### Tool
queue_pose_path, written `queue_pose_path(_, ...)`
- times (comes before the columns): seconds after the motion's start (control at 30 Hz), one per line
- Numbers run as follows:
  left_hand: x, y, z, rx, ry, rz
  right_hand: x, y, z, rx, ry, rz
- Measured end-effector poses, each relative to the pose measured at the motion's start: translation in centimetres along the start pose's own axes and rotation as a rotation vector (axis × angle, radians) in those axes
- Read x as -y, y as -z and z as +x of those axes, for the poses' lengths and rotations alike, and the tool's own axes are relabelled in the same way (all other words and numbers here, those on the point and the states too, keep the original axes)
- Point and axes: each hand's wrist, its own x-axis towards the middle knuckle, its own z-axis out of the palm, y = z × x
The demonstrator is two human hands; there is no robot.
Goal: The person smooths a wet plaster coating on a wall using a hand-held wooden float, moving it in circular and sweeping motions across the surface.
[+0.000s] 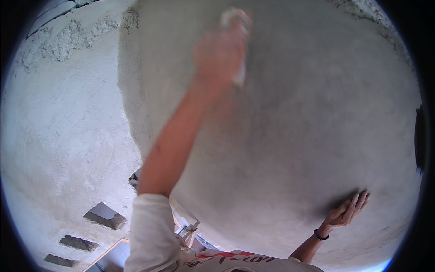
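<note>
My left hand (217, 56), motion-blurred at the upper centre, grips a pale, flat hand tool (240, 72) against grey plaster (303, 122). The tool's exact shape is smeared. At the lower right, my right hand (346, 211) has its fingers stretched out against the plaster, with a dark shadow beside them and nothing visible in its grasp. A dark beaded band circles that wrist.
White, rougher plaster (63, 127) adjoins the grey area on the left, with crumbly edging along its top. Several rectangular openings (77, 242) pierce it at the lower left, above an orange-edged frame (104, 254). A dark object (419, 138) sits at the far right edge.
</note>
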Motion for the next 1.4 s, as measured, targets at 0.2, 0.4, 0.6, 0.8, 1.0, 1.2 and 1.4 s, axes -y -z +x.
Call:
queue_pose_path(0.2,8.5,-1.5,1.8,-0.173,0.216,-0.154,-0.3,-0.2,0.0,-0.007,0.015,0.063)
queue_pose_path(0.4,0.0,-4.2,-9.0,-0.131,-0.103,-0.159,-1.4,0.2,-0.3,-0.024,0.026,0.014)
queue_pose_path(0.6,1.6,0.5,5.7,-0.1,-0.051,0.043,-1.3,0.0,-0.6,-0.014,-0.005,0.051)
queue_pose_path(0.8,14.4,-1.9,6.9,-0.163,0.22,-0.042,-0.6,-0.2,-0.4,-0.026,0.002,0.064)
queue_pose_path(1.0,5.9,-3.3,-3.0,-0.096,-0.076,-0.186,-0.8,-0.1,-0.2,-0.033,-0.016,0.019)
queue_pose_path(1.2,9.4,0.5,9.9,-0.03,0.178,0.007,0.1,-0.1,0.3,-0.031,-0.013,-0.009)
queue_pose_path(1.4,14.2,-3.1,1.8,-0.059,0.321,-0.168,-0.4,-0.5,0.4,-0.036,0.021,-0.004)
